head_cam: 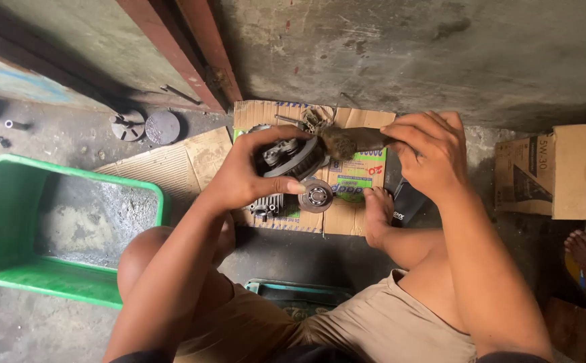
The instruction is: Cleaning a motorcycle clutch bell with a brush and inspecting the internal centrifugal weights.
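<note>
Clutch assembly (pixel 291 156) gripped left, brush (pixel 353 140) gripped right.

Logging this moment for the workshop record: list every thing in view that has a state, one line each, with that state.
left hand: closed around the round metal part
round metal part: held up, tilted, off the cardboard
right hand: gripping the brush
brush: held, bristles against the part
bearing disc: lying flat on cardboard
cardboard: flattened on floor
green tub: upright, open, grimy inside
cardboard box: flaps open
</note>
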